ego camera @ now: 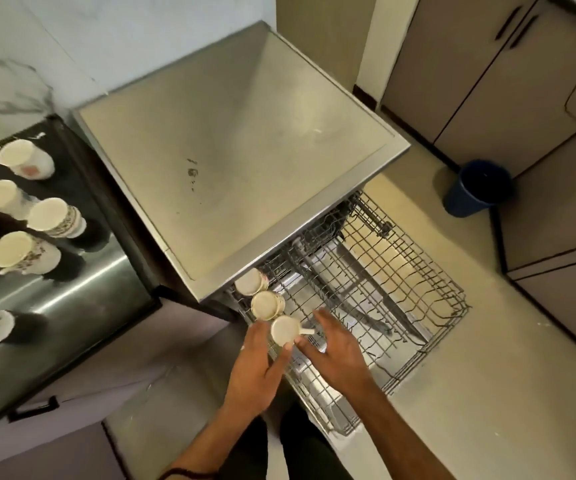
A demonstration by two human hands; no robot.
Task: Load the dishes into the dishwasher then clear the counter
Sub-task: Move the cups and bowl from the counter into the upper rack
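The dishwasher (231, 161) stands with its wire rack (400, 306) pulled out over the floor. Three white cups sit upside down along the rack's left edge. The nearest cup (284, 329) has its handle pointing right, and my left hand (257, 372) holds it between thumb and fingers. My right hand (335, 355) lies over the rack just right of that cup, fingers straight, its thumb tip by the cup below the handle. A patterned cup (265, 304) and another cup (249, 281) sit behind it. Several more white cups (45, 216) stand upside down on the dark counter (71, 299) at the left.
A blue bin (477, 187) stands on the floor to the right of the dishwasher. Brown cabinet doors (487, 81) line the back and right side. A drawer handle (33, 408) sticks out below the counter. Most of the rack's wire grid holds nothing.
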